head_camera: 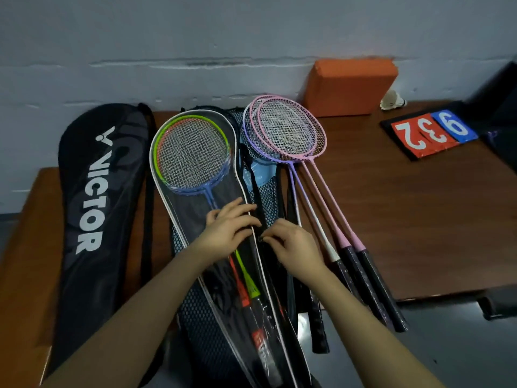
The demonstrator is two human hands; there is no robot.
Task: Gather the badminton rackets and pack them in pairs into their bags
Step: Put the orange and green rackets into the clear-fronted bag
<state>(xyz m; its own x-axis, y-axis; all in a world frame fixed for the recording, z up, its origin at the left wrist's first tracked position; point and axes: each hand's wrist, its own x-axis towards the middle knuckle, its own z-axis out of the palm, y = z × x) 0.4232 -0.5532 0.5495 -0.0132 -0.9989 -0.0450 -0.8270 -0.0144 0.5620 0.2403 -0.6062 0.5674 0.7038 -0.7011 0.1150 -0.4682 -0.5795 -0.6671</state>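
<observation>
Clear plastic fronted the bag (195, 219) you were closing, so the green and orange rackets (193, 155) inside showed through, heads toward the far edge of the table (405, 219) and grips hanging past the near edge. Your left hand (229, 228) lay flat on the bag with fingers spread, apparently to pin it down, while your right hand (291, 242) pinched something small at the bag's white-piped edge (probably the zip pull, though it was too small to be sure). Both hands sat close together over the shafts.

Just to the right, three loose rackets (291, 135), pink and lilac, lay stacked on a mesh bag (268, 191), seemingly waiting for packing. Along the left edge lay a black bag (95, 191) reading "VICTOR". Toward the far right corner, a flip scoreboard (430, 133) showed upside-down digits, red 3 and 2 beside a blue 6, near an orange block (349, 88) and a shuttlecock (393, 100).
</observation>
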